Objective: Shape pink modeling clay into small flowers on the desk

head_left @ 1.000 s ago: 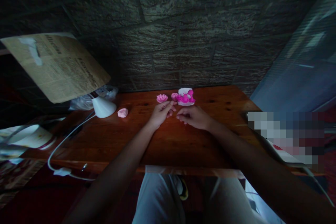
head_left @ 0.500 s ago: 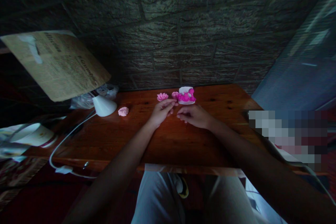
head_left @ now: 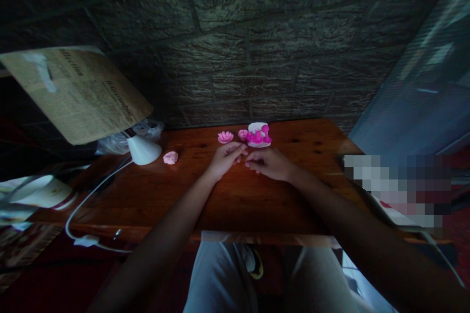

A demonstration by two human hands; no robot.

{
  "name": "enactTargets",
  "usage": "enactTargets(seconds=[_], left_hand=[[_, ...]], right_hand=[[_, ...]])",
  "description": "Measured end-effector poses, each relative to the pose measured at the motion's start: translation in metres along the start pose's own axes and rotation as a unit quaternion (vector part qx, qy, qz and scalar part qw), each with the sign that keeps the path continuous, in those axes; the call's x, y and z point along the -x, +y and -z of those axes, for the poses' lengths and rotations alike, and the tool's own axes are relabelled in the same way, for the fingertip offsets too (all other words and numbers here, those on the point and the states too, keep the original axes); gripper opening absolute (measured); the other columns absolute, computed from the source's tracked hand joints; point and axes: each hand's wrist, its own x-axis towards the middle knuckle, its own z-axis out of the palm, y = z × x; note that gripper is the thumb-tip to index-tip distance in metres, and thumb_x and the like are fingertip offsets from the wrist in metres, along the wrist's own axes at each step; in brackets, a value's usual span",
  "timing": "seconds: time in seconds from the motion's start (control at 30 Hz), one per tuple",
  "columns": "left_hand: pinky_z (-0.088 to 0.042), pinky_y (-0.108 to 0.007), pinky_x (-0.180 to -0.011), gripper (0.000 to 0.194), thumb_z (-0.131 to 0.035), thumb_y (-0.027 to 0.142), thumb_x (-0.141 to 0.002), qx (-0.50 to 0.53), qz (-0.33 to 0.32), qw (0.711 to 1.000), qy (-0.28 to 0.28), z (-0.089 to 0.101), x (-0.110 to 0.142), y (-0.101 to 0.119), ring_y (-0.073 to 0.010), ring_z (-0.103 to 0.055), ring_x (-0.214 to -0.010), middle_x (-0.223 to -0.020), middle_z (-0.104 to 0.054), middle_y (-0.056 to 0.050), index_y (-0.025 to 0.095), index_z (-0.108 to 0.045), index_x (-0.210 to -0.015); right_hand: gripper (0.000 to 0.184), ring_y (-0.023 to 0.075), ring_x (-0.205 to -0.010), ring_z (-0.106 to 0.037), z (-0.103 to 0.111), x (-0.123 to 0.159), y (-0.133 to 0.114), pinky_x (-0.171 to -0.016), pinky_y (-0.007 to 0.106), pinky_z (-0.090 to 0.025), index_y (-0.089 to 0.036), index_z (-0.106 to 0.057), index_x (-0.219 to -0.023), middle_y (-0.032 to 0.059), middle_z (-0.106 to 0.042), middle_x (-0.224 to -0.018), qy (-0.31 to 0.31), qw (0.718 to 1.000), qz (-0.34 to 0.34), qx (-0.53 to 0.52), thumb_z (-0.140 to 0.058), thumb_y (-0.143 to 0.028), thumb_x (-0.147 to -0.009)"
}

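Observation:
My left hand (head_left: 224, 160) is over the middle of the wooden table, thumb and fingers pressed together in a pinch. Facing it, my right hand (head_left: 272, 163) has its fingers curled and the tips pinched. A small gap lies between the two sets of fingertips; anything held there is too small or hidden to make out. Just beyond the hands is a white slab (head_left: 258, 128) with bright magenta lumps (head_left: 258, 137) on it. Beside it sit a small pink rosette (head_left: 243, 134) and a pink flower-shaped piece (head_left: 225, 137) with petals. A pale pink lump (head_left: 170, 158) lies farther left.
A lamp with a newsprint shade (head_left: 77, 93) and white base (head_left: 144, 150) stands at left, its white cord (head_left: 96, 187) hanging over the table edge (head_left: 165, 230). A paper cup (head_left: 44, 191) lies tipped at far left. A stone wall (head_left: 227, 54) rises behind.
The whole view has shifted slightly. The hands keep nearly the same pose, with the left fingertips a little lower and closer to the right ones. The pink pieces stay in place.

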Motion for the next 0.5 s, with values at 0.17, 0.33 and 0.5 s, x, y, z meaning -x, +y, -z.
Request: enactTargets(seconds=[0.17,0.33,0.5], left_hand=[[-0.035,-0.022,-0.052,0.035,-0.081,0.049,-0.078,-0.011,-0.001,1.000,-0.001,0.0004,-0.0001,-0.0002,-0.0086,-0.050,-0.057,-0.082,-0.075,-0.006,0.016,-0.074,-0.083],[-0.035,-0.022,-0.052,0.033,-0.082,0.048,-0.078,-0.007,-0.001,1.000,-0.004,0.0001,-0.0003,-0.0007,-0.0085,-0.050,-0.057,-0.082,-0.074,-0.005,0.016,-0.075,-0.086],[-0.034,-0.022,-0.052,0.035,-0.085,0.048,-0.074,0.007,-0.002,1.000,-0.004,0.0002,-0.0001,-0.0009,-0.0088,-0.050,-0.057,-0.075,-0.071,-0.003,0.016,-0.076,-0.087]], right_hand=[[0.014,0.0126,-0.063,-0.064,-0.0002,-0.0002,0.0017,-0.066,0.025,-0.048,-0.017,-0.078,-0.091,0.0021,-0.076,-0.077,0.003,0.999,0.030,0.012,-0.064,-0.018,-0.093],[0.015,0.0126,-0.063,-0.063,0.0004,-0.0003,0.0018,-0.067,0.026,-0.048,-0.017,-0.078,-0.092,0.0021,-0.076,-0.077,0.000,0.999,0.031,0.017,-0.064,-0.019,-0.094],[0.013,0.0135,-0.065,-0.064,0.0004,-0.0005,0.0011,-0.069,0.026,-0.048,-0.017,-0.079,-0.092,0.0025,-0.076,-0.078,0.006,0.999,0.021,0.027,-0.065,-0.018,-0.093]])
